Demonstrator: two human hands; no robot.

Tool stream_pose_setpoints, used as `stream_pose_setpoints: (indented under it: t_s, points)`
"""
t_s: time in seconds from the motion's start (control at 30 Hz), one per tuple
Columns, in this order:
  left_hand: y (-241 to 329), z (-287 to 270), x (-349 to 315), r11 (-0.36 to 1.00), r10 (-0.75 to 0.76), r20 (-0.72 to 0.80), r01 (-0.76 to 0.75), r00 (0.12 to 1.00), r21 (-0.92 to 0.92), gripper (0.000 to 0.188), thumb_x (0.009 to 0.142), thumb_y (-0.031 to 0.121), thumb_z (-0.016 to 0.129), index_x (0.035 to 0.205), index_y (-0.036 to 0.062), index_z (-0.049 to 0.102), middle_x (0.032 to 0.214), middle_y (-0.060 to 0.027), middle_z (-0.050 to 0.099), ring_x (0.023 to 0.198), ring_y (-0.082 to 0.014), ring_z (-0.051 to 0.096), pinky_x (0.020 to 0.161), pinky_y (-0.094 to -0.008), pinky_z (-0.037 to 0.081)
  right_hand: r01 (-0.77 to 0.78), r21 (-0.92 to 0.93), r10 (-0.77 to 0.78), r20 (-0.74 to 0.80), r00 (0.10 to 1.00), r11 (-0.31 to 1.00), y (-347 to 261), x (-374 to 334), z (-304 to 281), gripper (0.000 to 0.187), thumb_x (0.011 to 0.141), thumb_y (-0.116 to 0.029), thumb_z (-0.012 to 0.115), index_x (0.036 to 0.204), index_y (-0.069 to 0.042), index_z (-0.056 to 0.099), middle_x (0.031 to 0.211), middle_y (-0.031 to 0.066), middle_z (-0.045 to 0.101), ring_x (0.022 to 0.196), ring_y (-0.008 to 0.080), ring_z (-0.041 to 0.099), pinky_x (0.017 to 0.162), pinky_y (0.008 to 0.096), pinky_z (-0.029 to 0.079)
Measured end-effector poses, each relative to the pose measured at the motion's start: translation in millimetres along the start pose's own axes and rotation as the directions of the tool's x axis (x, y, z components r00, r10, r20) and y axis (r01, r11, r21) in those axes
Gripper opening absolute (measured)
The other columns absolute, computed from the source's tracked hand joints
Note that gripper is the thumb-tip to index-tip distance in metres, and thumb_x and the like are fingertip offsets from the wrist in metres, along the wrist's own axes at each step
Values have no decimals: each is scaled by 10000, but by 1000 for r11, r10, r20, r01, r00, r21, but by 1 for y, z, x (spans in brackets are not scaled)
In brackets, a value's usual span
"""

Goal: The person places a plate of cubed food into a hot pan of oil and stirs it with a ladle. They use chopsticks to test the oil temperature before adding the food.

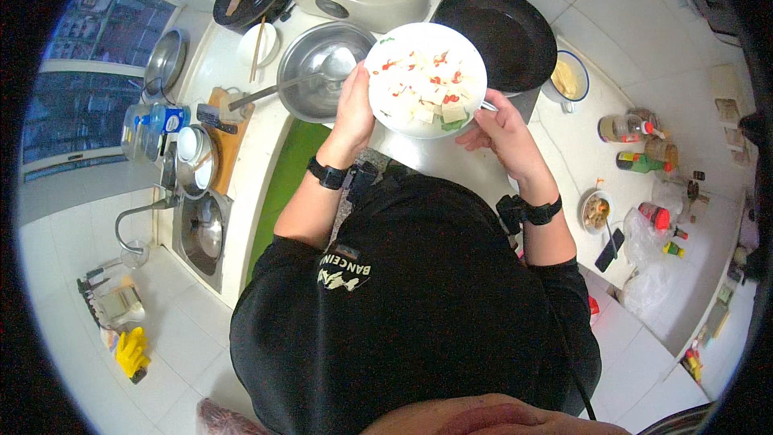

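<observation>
In the head view, I'm gripping one white plate (427, 35) with two hands, my left hand (354, 111) clasping its left edge and my right hand (506, 133) pinching its lower right edge. It's carrying pale pieces (455, 113) and red slices (440, 57), too many for me to count. The plate is hanging between one metal bowl (294, 48) and one black pan (499, 36), and it's blocking part of each from me. One ladle (266, 92) is leaning in the bowl, its handle jutting leftward. Behind, one white appliance (386, 4) is showing two round lids. Chopsticks (258, 47) are lying across one small white bowl (270, 42). To my right, one blue-rimmed mug (583, 72), one bowl of food (597, 211) and one black phone (609, 251) are sitting on the counter (555, 145).
</observation>
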State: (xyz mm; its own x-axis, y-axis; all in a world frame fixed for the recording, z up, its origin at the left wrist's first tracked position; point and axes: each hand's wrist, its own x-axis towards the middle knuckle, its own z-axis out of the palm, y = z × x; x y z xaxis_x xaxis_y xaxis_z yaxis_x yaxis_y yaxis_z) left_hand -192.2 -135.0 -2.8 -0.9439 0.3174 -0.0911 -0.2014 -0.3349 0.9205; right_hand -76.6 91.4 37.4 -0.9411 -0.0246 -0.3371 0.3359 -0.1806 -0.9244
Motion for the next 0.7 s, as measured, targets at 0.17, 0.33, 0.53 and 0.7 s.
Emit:
stream_pose_setpoints:
  t_s: [0.17,0.33,0.53,0.7]
  points:
    - [10,5,-5,998,58,40,-57,998,-11,406,1087,259,289,1348,-5,453,1277,-134,570,1162,-193,564,997,-333,455,93,71,-92,-24,995,993,-4,-1,5,443,1047,-159,455,1460,-40,348,1126,121,682,884,188,715,748,316,604]
    - [5,-12,1,998,-2,148,12,989,-68,380,1051,272,357,1323,20,440,1309,-121,549,1219,-218,543,1038,-370,445,168,116,-162,-64,985,979,-9,0,12,404,1030,-103,450,1420,-2,432,1164,136,679,924,195,709,783,327,616]
    - [7,-37,0,985,-161,230,170,960,-16,442,999,330,475,1332,42,433,1351,-127,533,1254,-229,548,1067,-401,451,104,-23,-106,-97,990,994,-24,9,9,367,1002,-56,408,1333,46,527,1158,136,685,942,190,707,766,313,621]
    - [16,-44,-43,971,-2,249,62,968,-232,667,937,311,614,1444,-48,369,1426,-181,511,1265,-246,558,1045,-382,482,56,-64,-51,77,996,996,-23,12,12,367,1007,-59,402,1340,37,526,1156,127,685,941,182,706,741,305,622]
